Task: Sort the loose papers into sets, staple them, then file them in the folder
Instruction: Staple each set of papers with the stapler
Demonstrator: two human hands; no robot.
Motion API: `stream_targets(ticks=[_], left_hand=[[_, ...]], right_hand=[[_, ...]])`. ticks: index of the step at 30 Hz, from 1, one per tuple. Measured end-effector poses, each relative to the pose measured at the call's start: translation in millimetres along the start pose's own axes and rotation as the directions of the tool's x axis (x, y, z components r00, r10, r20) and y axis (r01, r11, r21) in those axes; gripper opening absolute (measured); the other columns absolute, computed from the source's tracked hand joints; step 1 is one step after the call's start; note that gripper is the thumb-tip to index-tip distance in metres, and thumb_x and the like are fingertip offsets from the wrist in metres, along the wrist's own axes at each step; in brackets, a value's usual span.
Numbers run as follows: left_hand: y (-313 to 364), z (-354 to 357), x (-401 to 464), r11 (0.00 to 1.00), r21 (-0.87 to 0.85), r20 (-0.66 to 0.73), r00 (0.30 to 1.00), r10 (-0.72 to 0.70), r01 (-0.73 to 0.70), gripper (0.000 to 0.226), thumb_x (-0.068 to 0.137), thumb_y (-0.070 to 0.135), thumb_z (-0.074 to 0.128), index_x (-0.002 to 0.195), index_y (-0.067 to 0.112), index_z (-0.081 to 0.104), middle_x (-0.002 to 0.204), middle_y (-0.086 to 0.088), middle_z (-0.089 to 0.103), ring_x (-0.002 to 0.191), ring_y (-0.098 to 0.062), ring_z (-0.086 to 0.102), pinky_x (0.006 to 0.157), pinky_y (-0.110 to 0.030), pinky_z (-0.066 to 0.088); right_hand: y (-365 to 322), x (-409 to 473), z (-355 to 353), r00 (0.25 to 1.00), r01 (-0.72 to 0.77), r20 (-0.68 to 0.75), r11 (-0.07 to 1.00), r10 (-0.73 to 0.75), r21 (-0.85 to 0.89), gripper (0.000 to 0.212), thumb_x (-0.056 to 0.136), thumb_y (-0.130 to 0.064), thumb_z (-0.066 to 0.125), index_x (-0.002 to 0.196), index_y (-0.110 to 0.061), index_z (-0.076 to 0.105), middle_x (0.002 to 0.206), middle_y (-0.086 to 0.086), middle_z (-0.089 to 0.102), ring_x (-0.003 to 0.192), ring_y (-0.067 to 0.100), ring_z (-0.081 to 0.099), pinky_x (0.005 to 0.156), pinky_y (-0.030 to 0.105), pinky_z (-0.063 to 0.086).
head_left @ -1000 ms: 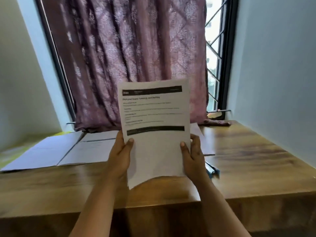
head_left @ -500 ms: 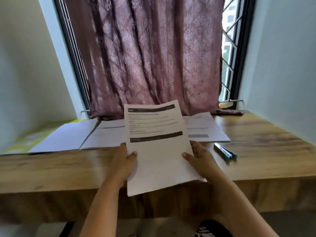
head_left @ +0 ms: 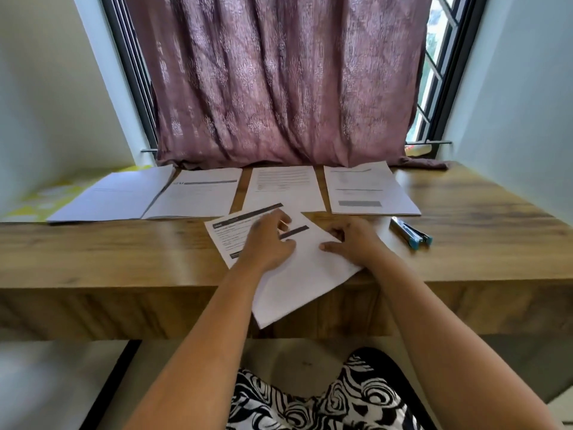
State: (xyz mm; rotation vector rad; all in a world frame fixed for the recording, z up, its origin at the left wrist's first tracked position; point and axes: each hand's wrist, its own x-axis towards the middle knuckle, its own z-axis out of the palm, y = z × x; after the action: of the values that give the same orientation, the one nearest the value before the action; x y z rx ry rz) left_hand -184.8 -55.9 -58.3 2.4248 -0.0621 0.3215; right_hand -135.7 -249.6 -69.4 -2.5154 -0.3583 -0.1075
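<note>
Two hands work a loose sheaf (head_left: 297, 274) lying askew at the near edge of the wooden surface (head_left: 465, 249), its near corner hanging over the front. The left hand (head_left: 266, 243) rests on the upper pages, fingers curled and apparently pinching a sheet; the right hand (head_left: 353, 240) presses the sheaf down, fingers bent. Along the far side lie three separate papers (head_left: 282, 187) — left, middle and right — and, far left, one open folder (head_left: 111, 193). One blue-tipped stapler (head_left: 409, 232) lies right of the hands, near the right paper. A mauve curtain (head_left: 279, 82) hangs behind.
</note>
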Motion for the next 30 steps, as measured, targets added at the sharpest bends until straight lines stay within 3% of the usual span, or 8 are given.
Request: stream_targets(ticks=[3, 7, 10, 14, 17, 21, 26, 30], left_hand=[[-2, 25, 6, 0.991, 0.120, 0.150, 0.988, 0.042, -0.061, 0.018, 0.091, 0.024, 0.062, 0.109, 0.025, 0.063, 0.115, 0.002, 0.057, 0.104, -0.016, 0.054, 0.089, -0.026, 0.046], [-11, 37, 4, 0.991, 0.096, 0.116, 0.990, 0.081, -0.092, 0.022, 0.095, 0.031, 0.057, 0.116, 0.026, 0.064, 0.123, 0.001, 0.052, 0.115, -0.017, 0.046, 0.101, -0.031, 0.041], [-16, 38, 5, 0.995, 0.041, 0.117, 0.989, 0.088, -0.093, 0.021, 0.094, 0.032, 0.060, 0.114, 0.027, 0.065, 0.121, 0.004, 0.052, 0.114, -0.014, 0.048, 0.101, -0.032, 0.043], [-16, 31, 9, 0.993, -0.113, 0.066, 0.997, 0.025, -0.017, 0.041, 0.083, 0.030, 0.075, 0.119, 0.032, 0.054, 0.103, 0.015, 0.060, 0.091, -0.003, 0.053, 0.079, -0.018, 0.044], [-15, 29, 9, 0.970, -0.233, 0.072, 0.996, -0.053, 0.069, 0.048, 0.083, 0.028, 0.076, 0.122, 0.031, 0.049, 0.095, 0.015, 0.067, 0.089, -0.004, 0.058, 0.079, -0.021, 0.047], [-18, 28, 9, 0.939, -0.330, 0.091, 0.993, -0.075, 0.101, 0.042, 0.084, 0.037, 0.074, 0.119, 0.028, 0.053, 0.091, 0.013, 0.070, 0.091, -0.005, 0.061, 0.079, -0.022, 0.044], [-21, 23, 10, 0.875, -0.456, 0.099, 0.986, -0.134, 0.165, 0.033, 0.090, 0.041, 0.065, 0.118, 0.025, 0.057, 0.091, 0.016, 0.073, 0.100, -0.004, 0.059, 0.079, -0.022, 0.039], [-20, 26, 10, 0.894, -0.426, 0.127, 0.988, -0.089, 0.135, 0.029, 0.089, 0.044, 0.065, 0.111, 0.026, 0.061, 0.089, 0.014, 0.074, 0.102, -0.008, 0.062, 0.092, -0.031, 0.041]], right_hand=[[-3, 17, -7, 0.997, 0.054, -0.052, 0.996, -0.050, 0.068, 0.037, 0.078, -0.033, 0.078, 0.108, -0.016, 0.066, 0.096, -0.001, 0.059, 0.085, 0.014, 0.054, 0.066, 0.015, 0.039], [0, 14, -27, 0.974, 0.032, -0.226, 0.992, -0.003, 0.124, 0.032, 0.093, -0.025, 0.060, 0.120, -0.007, 0.063, 0.121, 0.012, 0.058, 0.111, 0.026, 0.055, 0.092, 0.030, 0.044], [11, -23, -30, 0.985, -0.071, -0.159, 0.997, 0.070, 0.000, 0.033, 0.096, -0.027, 0.057, 0.124, -0.011, 0.062, 0.134, 0.007, 0.051, 0.126, 0.025, 0.047, 0.102, 0.031, 0.037], [1, -60, 2, 0.979, -0.176, 0.021, 0.894, 0.203, -0.413, 0.070, 0.092, -0.065, 0.035, 0.148, -0.022, 0.037, 0.160, -0.002, 0.021, 0.149, 0.029, 0.001, 0.119, 0.043, 0.004], [-15, -67, 12, 0.987, -0.150, -0.014, 0.877, 0.162, -0.457, 0.064, 0.099, -0.055, 0.029, 0.151, -0.017, 0.028, 0.162, 0.003, 0.006, 0.148, 0.029, -0.011, 0.119, 0.044, -0.002], [-20, -69, 7, 0.990, -0.106, -0.117, 0.976, 0.085, -0.191, 0.054, 0.097, -0.038, 0.053, 0.146, -0.022, 0.038, 0.157, 0.003, 0.026, 0.146, 0.025, 0.017, 0.117, 0.036, 0.021], [-16, -65, 10, 0.957, -0.068, -0.226, 0.899, 0.182, 0.433, 0.052, 0.081, -0.016, 0.075, 0.117, -0.034, 0.042, 0.105, -0.015, 0.055, 0.092, 0.004, 0.056, 0.063, 0.007, 0.048], [-3, -53, 7, 0.926, -0.200, -0.263, 0.943, 0.271, 0.266, 0.037, 0.081, -0.028, 0.077, 0.114, -0.022, 0.061, 0.115, -0.008, 0.051, 0.115, 0.020, 0.050, 0.092, 0.033, 0.051]])
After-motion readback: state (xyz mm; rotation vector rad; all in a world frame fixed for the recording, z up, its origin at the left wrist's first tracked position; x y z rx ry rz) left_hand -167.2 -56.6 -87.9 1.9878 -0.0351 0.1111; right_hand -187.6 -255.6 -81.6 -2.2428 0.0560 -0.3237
